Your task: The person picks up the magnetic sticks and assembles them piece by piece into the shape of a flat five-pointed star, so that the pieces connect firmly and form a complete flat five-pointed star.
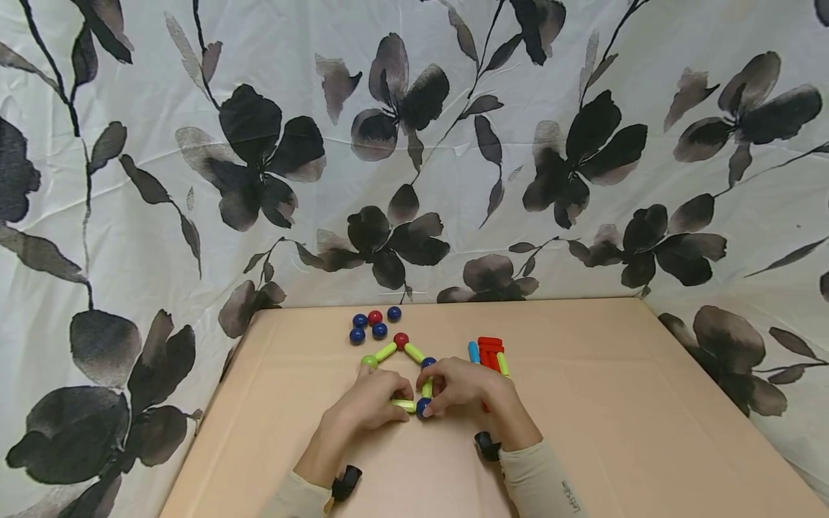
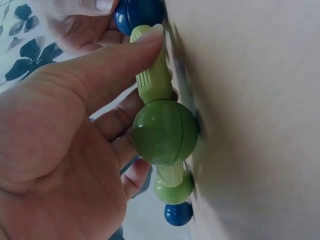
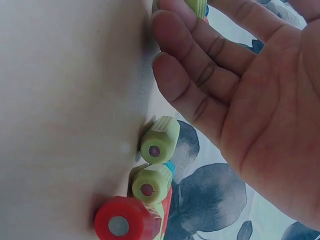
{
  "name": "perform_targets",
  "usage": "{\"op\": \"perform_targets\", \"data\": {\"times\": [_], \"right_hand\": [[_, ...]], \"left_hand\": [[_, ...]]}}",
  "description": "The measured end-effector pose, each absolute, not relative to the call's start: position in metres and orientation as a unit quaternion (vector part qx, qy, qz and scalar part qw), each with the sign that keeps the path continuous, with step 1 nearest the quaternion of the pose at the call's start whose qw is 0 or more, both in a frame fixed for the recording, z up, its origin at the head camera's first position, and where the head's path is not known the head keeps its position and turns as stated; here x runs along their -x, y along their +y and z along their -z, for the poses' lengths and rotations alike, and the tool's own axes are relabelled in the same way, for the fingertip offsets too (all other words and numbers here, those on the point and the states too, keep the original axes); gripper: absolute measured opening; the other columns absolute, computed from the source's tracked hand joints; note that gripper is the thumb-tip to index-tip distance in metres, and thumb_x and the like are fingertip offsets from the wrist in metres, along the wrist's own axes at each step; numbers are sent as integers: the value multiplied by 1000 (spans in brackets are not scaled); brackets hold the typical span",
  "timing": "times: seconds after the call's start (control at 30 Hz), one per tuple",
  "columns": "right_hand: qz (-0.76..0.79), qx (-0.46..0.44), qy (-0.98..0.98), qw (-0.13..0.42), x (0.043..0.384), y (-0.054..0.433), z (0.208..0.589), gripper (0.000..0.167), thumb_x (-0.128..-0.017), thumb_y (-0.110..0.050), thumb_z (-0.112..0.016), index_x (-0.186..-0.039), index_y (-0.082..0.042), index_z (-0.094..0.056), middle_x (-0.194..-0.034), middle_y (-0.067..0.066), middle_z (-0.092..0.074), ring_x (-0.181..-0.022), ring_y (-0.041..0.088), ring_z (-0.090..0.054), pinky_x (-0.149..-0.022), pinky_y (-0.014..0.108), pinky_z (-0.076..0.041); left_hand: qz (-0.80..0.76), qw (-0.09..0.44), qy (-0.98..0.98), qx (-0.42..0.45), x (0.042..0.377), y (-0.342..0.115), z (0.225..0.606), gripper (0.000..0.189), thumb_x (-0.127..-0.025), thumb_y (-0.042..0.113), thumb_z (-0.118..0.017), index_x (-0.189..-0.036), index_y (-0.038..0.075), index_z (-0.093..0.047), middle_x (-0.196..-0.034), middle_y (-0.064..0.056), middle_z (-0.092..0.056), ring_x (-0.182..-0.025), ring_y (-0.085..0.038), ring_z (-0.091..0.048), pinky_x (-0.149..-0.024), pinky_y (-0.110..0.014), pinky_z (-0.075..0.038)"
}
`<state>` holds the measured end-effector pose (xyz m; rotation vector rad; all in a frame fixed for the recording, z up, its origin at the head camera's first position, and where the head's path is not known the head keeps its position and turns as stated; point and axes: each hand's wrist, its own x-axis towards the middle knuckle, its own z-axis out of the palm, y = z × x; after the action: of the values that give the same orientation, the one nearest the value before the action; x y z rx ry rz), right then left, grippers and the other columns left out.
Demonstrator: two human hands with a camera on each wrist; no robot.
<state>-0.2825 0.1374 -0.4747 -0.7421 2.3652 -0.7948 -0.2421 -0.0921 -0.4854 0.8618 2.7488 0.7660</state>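
Note:
A ring of yellow-green rods and coloured balls, apparently a magnetic building set, lies on the table. My left hand [image 1: 369,399] pinches the near rod [image 2: 155,77] between thumb and fingers, beside a dark green ball [image 2: 165,132]. At that rod's other end, my right hand [image 1: 463,385] holds a blue ball [image 1: 423,408], its fingertips also around the right-side rod [image 1: 427,388]. A red ball [image 1: 401,340] tops the ring, with a rod [image 1: 386,352] sloping to a light green ball [image 1: 370,361]. The left hand hides the ring's left side in the head view.
Several loose blue balls [image 1: 379,331] and a red ball [image 1: 375,317] lie at the back of the table [image 1: 615,403]. Right of the ring is a group of red rods [image 1: 490,352], a light blue rod [image 1: 474,352] and yellow-green rods [image 3: 160,140]. A floral cloth [image 1: 479,187] hangs behind.

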Motion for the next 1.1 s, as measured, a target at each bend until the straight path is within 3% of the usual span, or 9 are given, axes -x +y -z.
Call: {"op": "perform_targets", "data": {"times": [0.17, 0.23, 0.37, 0.53, 0.6, 0.77, 0.87, 1.1], "right_hand": [[294, 272, 877, 267, 282, 137, 474, 34, -83, -29, -89, -113, -23, -74, -85, -1, -69, -79, 15, -61, -72, 31, -49], [298, 269, 874, 274, 280, 138, 473, 34, -82, -29, -90, -113, -24, -75, -85, 0, -69, -79, 15, -62, -71, 31, -49], [307, 263, 865, 297, 277, 139, 471, 34, -81, -26, -91, -111, -26, -76, -87, 1, -70, -80, 17, -62, -71, 33, -49], [304, 253, 864, 312, 275, 140, 468, 32, -80, -25, -92, -108, -28, -77, -89, 2, -71, -83, 18, -63, -72, 35, -48], [302, 251, 865, 313, 275, 140, 467, 31, -80, -25, -92, -107, -28, -77, -88, 2, -70, -83, 19, -62, -72, 35, -47], [296, 250, 867, 312, 273, 139, 466, 31, -80, -27, -92, -106, -28, -77, -87, 1, -70, -83, 18, -62, -72, 35, -47], [291, 247, 870, 311, 272, 138, 465, 30, -80, -27, -92, -106, -29, -77, -87, 0, -70, -83, 18, -62, -72, 35, -47], [281, 244, 877, 302, 271, 134, 465, 32, -80, -30, -92, -108, -29, -76, -87, 0, -70, -82, 18, -62, -72, 35, -48]], "left_hand": [[-257, 82, 918, -292, 241, -92, 485, 14, -83, 22, -89, -88, 21, -76, -76, 17, -66, -76, -5, -54, -96, -47, -28], [-273, 99, 911, -294, 241, -92, 483, 15, -82, 23, -89, -89, 20, -76, -77, 16, -65, -74, -4, -54, -93, -40, -35], [-329, 133, 892, -280, 243, -97, 480, 14, -87, 25, -85, -96, 19, -77, -82, 11, -67, -77, -6, -57, -77, -27, -46], [-307, 24, 931, -196, 252, -116, 479, 13, -95, 28, -78, -105, 20, -77, -102, 4, -61, -92, -14, -53, -85, -36, -42], [-298, 4, 940, -167, 256, -124, 483, 16, -96, 26, -77, -109, 19, -78, -107, 0, -59, -94, -17, -52, -86, -38, -41], [-320, 37, 932, -166, 260, -133, 493, 21, -96, 19, -75, -116, 13, -77, -112, -5, -66, -99, -19, -57, -93, -43, -49], [-324, 42, 930, -166, 259, -131, 495, 23, -95, 18, -77, -117, 13, -76, -115, -5, -65, -103, -19, -57, -97, -45, -49], [-339, 60, 923, -170, 258, -128, 495, 31, -90, 19, -82, -119, 11, -75, -114, -7, -61, -97, -19, -53, -89, -40, -46]]}}
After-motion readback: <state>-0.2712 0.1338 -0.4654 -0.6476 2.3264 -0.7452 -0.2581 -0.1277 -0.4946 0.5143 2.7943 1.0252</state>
